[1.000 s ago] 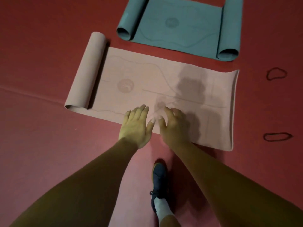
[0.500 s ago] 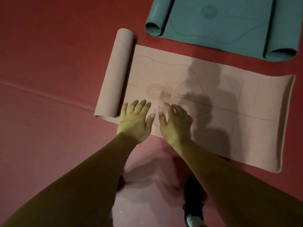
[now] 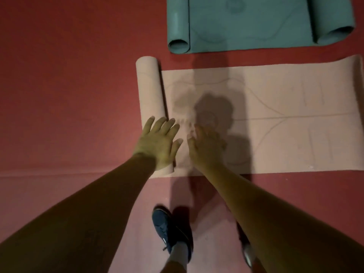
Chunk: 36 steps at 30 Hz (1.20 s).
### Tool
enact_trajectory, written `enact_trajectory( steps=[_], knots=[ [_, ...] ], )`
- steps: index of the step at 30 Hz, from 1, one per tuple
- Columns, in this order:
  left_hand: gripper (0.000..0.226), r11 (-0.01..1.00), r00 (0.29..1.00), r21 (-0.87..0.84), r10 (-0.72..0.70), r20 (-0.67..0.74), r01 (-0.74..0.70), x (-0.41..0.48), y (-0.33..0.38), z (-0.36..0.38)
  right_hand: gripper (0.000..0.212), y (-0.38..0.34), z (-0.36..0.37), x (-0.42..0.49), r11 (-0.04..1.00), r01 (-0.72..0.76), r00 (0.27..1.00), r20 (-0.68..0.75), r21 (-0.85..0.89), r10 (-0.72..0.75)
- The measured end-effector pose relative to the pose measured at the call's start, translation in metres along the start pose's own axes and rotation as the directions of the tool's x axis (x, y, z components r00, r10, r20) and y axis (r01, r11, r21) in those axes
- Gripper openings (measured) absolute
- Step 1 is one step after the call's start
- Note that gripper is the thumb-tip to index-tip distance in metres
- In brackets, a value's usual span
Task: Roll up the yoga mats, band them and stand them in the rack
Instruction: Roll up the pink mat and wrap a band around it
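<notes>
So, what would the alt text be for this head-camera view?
A person's left hand lies on the rolled end of a pink yoga mat on a red floor, the right hand on its flat part. A teal mat, rolled at both ends, lies beyond.

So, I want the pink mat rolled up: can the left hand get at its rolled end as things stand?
Probably yes: the left hand lies open over the near end of the roll, nothing between them.

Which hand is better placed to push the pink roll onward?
Left. The left hand lies on the near end of the pink roll; the right hand is beside it, over the flat mat.
</notes>
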<state>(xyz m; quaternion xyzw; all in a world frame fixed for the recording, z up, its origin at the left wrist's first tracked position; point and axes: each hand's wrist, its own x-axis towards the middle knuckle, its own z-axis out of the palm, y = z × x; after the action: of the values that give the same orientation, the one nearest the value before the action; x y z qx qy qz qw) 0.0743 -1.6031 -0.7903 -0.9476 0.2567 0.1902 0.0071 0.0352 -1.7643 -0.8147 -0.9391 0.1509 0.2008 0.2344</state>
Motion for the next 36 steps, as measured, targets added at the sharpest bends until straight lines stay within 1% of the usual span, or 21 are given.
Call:
enact_trajectory(
  steps=[2, 5, 8, 10, 12, 16, 17, 19, 21, 22, 24, 25, 27, 28, 29, 31, 32, 33, 35, 36],
  knots=[
    [0.067, 0.999, 0.999, 0.014, 0.049, 0.012, -0.049, 0.017, -0.017, -0.002, 0.053, -0.013, -0.001, 0.013, 1.000, -0.018, 1.000, -0.023, 0.014, 0.018],
    [0.063, 0.991, 0.991, 0.014, 0.132, 0.025, -0.132, 0.051, -0.030, -0.010, 0.052, -0.018, -0.003, 0.035, 0.998, -0.047, 0.998, -0.036, 0.041, 0.049],
    [0.069, 0.982, 0.982, -0.009, 0.188, 0.029, -0.187, 0.101, -0.036, -0.029, 0.052, -0.016, -0.006, 0.062, 0.987, -0.138, 0.990, -0.025, 0.079, 0.140],
    [0.074, 0.973, 0.973, 0.008, 0.231, 0.012, -0.231, 0.139, -0.040, -0.045, 0.052, -0.018, -0.011, 0.082, 0.985, -0.153, 0.987, -0.045, 0.085, 0.157],
    [0.073, 0.956, 0.955, 0.015, 0.294, 0.035, -0.295, 0.174, -0.042, -0.058, 0.051, -0.017, -0.018, 0.100, 0.971, -0.197, 0.977, -0.061, 0.134, 0.206],
    [0.061, 0.913, 0.913, -0.038, 0.405, -0.054, -0.407, 0.210, -0.056, -0.075, 0.050, -0.024, -0.035, 0.113, 0.937, -0.240, 0.959, -0.089, 0.254, 0.270],
    [0.060, 0.898, 0.898, -0.034, 0.437, -0.047, -0.438, 0.217, -0.060, -0.081, 0.050, -0.029, -0.040, 0.117, 0.923, -0.255, 0.951, -0.099, 0.289, 0.294],
    [0.066, 0.861, 0.860, -0.014, 0.509, 0.042, -0.509, 0.233, -0.068, -0.096, 0.052, -0.040, -0.048, 0.129, 0.896, -0.297, 0.931, -0.110, 0.330, 0.349],
    [0.071, 0.841, 0.836, 0.023, 0.533, 0.131, -0.540, 0.254, -0.076, -0.109, 0.052, -0.057, -0.055, 0.143, 0.859, -0.364, 0.892, -0.132, 0.359, 0.433],
    [0.070, 0.822, 0.820, 0.059, 0.555, 0.141, -0.566, 0.266, -0.081, -0.113, 0.052, -0.067, -0.058, 0.149, 0.842, -0.384, 0.865, -0.171, 0.380, 0.472],
    [0.067, 0.768, 0.775, 0.103, 0.620, 0.126, -0.632, 0.287, -0.094, -0.110, 0.050, -0.085, -0.058, 0.161, 0.817, -0.414, 0.817, -0.233, 0.401, 0.528],
    [0.067, 0.732, 0.739, 0.106, 0.660, 0.131, -0.673, 0.299, -0.100, -0.107, 0.051, -0.091, -0.058, 0.167, 0.784, -0.458, 0.786, -0.222, 0.418, 0.577],
    [0.061, 0.653, 0.654, 0.074, 0.733, 0.186, -0.753, 0.311, -0.115, -0.101, 0.051, -0.107, -0.055, 0.169, 0.688, -0.568, 0.734, -0.101, 0.452, 0.671],
    [0.058, 0.614, 0.613, 0.071, 0.760, 0.217, -0.786, 0.312, -0.124, -0.101, 0.051, -0.115, -0.050, 0.168, 0.650, -0.599, 0.701, -0.085, 0.468, 0.708],
    [0.057, 0.547, 0.554, 0.091, 0.816, 0.167, -0.832, 0.312, -0.132, -0.101, 0.051, -0.126, -0.046, 0.166, 0.620, -0.626, 0.672, -0.076, 0.473, 0.737],
    [0.056, 0.451, 0.458, 0.083, 0.865, 0.203, -0.889, 0.309, -0.145, -0.103, 0.050, -0.148, -0.037, 0.164, 0.552, -0.651, 0.620, -0.055, 0.521, 0.783],
    [0.055, 0.420, 0.426, 0.078, 0.879, 0.214, -0.904, 0.306, -0.150, -0.104, 0.049, -0.159, -0.032, 0.162, 0.520, -0.660, 0.597, -0.043, 0.542, 0.801],
    [0.051, 0.406, 0.411, 0.066, 0.889, 0.202, -0.911, 0.301, -0.156, -0.104, 0.049, -0.171, -0.024, 0.158, 0.492, -0.667, 0.576, -0.032, 0.560, 0.817],
    [0.042, 0.406, 0.411, 0.062, 0.897, 0.163, -0.912, 0.290, -0.163, -0.101, 0.047, -0.189, -0.010, 0.151, 0.475, -0.670, 0.568, -0.018, 0.570, 0.823],
    [0.039, 0.405, 0.410, 0.067, 0.897, 0.164, -0.912, 0.285, -0.166, -0.099, 0.046, -0.199, -0.002, 0.146, 0.466, -0.675, 0.560, -0.012, 0.572, 0.828]
  ],
)
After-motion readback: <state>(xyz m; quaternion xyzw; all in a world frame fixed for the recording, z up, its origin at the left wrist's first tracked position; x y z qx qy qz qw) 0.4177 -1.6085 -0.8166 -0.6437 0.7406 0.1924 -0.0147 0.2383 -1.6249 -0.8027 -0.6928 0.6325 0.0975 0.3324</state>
